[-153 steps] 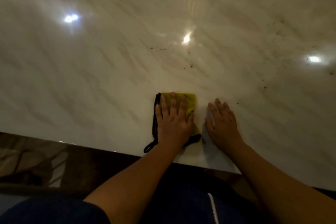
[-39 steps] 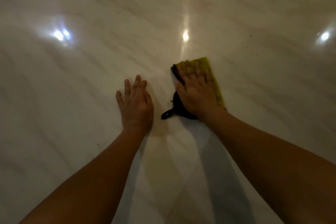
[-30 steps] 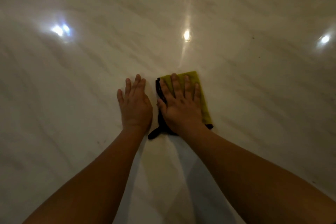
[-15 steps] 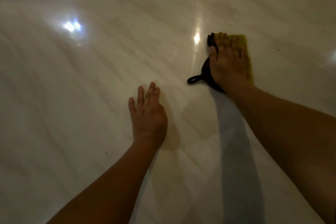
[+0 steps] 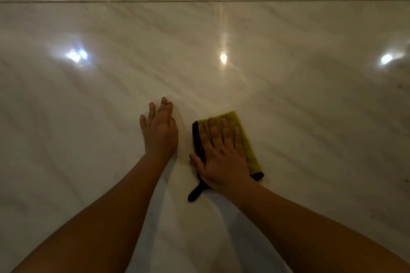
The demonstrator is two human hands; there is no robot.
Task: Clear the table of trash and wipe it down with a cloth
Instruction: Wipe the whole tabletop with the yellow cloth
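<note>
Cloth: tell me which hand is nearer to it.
Right. The right hand lies flat on top of the cloth; the left hand rests flat on the table beside it, to its left, apart from it.

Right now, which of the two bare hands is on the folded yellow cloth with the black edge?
The right hand, fingers straight, pressing the yellow cloth. The left hand lies flat on the bare pale marble table beside it.

The right hand [image 5: 224,157] presses flat on a folded yellow cloth [image 5: 244,137] with black trim. Just beside it, the left hand [image 5: 160,131] rests flat on the glossy marble table [image 5: 88,106].
</note>
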